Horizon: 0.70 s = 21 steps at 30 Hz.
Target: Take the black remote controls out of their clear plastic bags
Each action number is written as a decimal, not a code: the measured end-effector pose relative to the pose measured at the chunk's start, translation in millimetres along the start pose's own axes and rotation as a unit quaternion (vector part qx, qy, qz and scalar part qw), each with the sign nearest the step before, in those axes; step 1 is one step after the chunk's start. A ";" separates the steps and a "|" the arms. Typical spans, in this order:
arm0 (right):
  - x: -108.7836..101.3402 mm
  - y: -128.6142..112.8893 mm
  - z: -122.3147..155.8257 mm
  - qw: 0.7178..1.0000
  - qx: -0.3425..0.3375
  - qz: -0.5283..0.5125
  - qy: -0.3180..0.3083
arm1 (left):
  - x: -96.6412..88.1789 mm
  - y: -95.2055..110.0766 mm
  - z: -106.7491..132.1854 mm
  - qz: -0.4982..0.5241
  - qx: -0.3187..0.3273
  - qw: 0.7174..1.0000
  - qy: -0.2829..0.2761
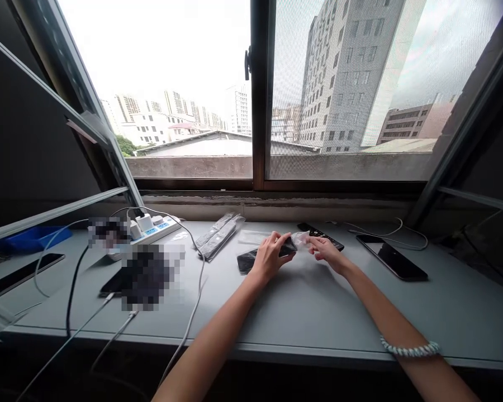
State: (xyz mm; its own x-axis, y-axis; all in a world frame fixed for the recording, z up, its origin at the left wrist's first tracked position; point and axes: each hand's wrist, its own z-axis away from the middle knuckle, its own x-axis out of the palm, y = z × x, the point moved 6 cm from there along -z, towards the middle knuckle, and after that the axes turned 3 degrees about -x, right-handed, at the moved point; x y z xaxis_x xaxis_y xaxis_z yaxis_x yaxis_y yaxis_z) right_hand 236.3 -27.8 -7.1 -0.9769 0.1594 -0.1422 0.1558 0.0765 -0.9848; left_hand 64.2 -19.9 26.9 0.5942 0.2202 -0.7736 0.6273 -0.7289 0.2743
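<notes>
My left hand [271, 257] is closed around a long black object [246, 261] shaped like a remote control, held low over the desk. Its buttons, if any, are hidden. Clear plastic wraps it, and the loose end of this plastic bag [300, 240] sticks out to the right. Thumb and fingers of my right hand [324, 249] pinch that loose end. Just behind my right hand lies a black remote control [331, 239] with rows of buttons, partly covered. A flat clear plastic bag [251, 237] rests behind my left hand.
Bagged dark items [218, 237] lie at the back of the desk [302, 312]. To the right is a black phone [392, 258] by a white cable. On the left are a power strip [157, 229], another phone [111, 282], trailing cables and a blue tray [37, 239].
</notes>
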 end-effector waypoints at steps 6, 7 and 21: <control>4.9 0.8 1.1 0.999 -0.006 -0.001 -0.043 | 0.0 0.5 -0.7 0.008 0.012 1.000 0.007; 6.1 1.1 1.0 0.999 -0.007 0.000 -0.052 | 0.0 1.3 -1.2 0.007 0.018 1.000 0.013; 5.0 -7.7 -4.8 0.997 -0.055 0.023 -0.042 | -2.5 2.8 -11.8 -0.006 0.031 0.999 0.020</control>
State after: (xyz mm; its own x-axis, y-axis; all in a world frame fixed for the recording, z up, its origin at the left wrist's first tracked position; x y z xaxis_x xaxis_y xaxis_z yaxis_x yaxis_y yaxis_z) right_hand 230.9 -22.8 0.2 -0.9765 0.0832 -0.1987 0.2108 0.1793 -0.9609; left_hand 70.3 -14.9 36.3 0.6080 0.2538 -0.7523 0.6026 -0.7645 0.2291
